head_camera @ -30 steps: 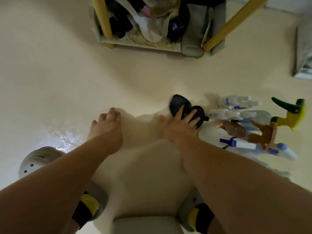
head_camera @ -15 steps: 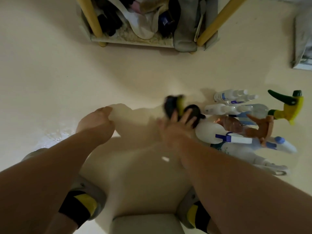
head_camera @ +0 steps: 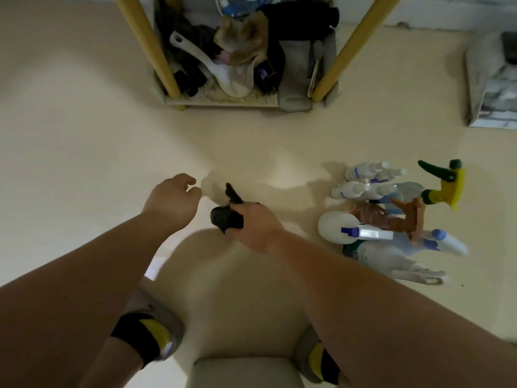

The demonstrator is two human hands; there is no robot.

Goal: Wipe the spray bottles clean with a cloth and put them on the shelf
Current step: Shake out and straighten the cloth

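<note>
Spray bottles (head_camera: 391, 217) lie right of cloth (head_camera: 227, 217), before shelf (head_camera: 246, 100).

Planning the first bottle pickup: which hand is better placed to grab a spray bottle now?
Probably the left hand: it is empty, while the right hand grips the cloth. The spray bottles lie beyond the right hand, so it must reach across.

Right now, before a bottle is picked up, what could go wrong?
The bottles lie piled against one another on the floor; pulling one out may roll or knock the rest.
The shelf bottom is crammed with clutter, so a bottle set there may tip or dislodge something.
The right hand holds the cloth bunched; it may wipe poorly.
</note>
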